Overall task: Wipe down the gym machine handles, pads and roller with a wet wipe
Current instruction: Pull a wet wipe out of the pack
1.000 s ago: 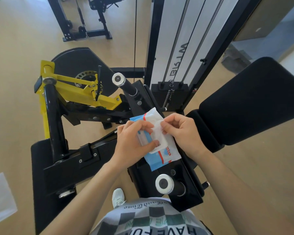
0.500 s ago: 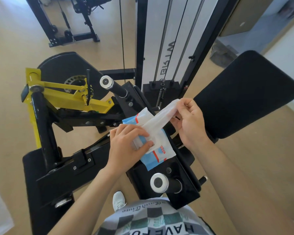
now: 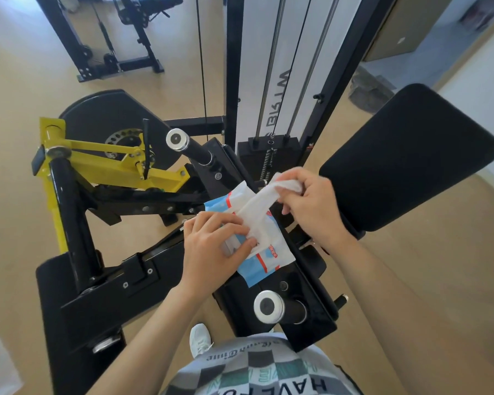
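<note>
A blue and white wipe pack (image 3: 271, 259) lies on the black frame of the gym machine (image 3: 303, 283). My left hand (image 3: 211, 246) presses down on the pack, thumb and fingers curled over its opening. My right hand (image 3: 311, 206) pinches a white wet wipe (image 3: 257, 203) that stretches from the pack's opening up to its fingers. Two chrome-capped handles stick out: one (image 3: 183, 142) at the far side, one (image 3: 271, 307) close to me. A large black pad (image 3: 411, 158) stands to the right. A black roller bar (image 3: 69, 212) runs along the yellow arm on the left.
The weight stack with its guide rods (image 3: 268, 155) rises behind the pack. A yellow lever arm (image 3: 109, 163) and a black cam disc (image 3: 109, 118) stand to the left. Another black machine (image 3: 114, 38) sits on the wooden floor at the back. My shoe (image 3: 200, 339) shows below.
My right hand has drawn the wipe out of the pack, up and to the right, while my left hand stays pressing the pack down.
</note>
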The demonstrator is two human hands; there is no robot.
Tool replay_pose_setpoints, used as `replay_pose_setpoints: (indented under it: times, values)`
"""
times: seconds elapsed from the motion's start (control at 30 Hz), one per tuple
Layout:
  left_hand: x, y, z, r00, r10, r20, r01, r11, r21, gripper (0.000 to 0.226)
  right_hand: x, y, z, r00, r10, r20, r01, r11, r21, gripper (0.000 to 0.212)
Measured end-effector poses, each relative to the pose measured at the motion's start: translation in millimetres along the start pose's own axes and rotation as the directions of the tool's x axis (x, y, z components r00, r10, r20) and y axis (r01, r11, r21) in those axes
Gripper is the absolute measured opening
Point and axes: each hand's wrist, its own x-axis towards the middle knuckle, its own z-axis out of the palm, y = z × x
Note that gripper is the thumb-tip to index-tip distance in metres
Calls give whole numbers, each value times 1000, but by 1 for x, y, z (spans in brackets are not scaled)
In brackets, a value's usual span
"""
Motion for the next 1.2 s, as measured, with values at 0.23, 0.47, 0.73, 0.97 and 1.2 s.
replay_pose_setpoints:
  times: [0.23, 0.47, 0.73, 0.97, 1.2]
  values:
    - [1, 0, 0, 1000, -6, -15, 6, 1000, -17, 31, 10, 1, -16, 921, 348, -176, -223, 841, 493, 19]
    - [1, 6, -8, 992, -122, -44, 108, 964, -245, 37, -6, 8, -4, 919, 344, -192, -189, 813, 550, 24]
    - [16, 10, -16, 990, -99, 101, 88, 990, 107, 51, -26, 28, 27, 990, 1, 141, 6, 999, -50, 57]
    - [44, 11, -19, 991, -71, 113, 54, 987, 154, 18, -30, 29, 26, 983, 4, 184, 4, 999, -44, 55]
    - [43, 6, -15, 998, -43, 35, 42, 998, 52, 4, -32, 33, 29, 987, 13, 157, -5, 999, -52, 53]
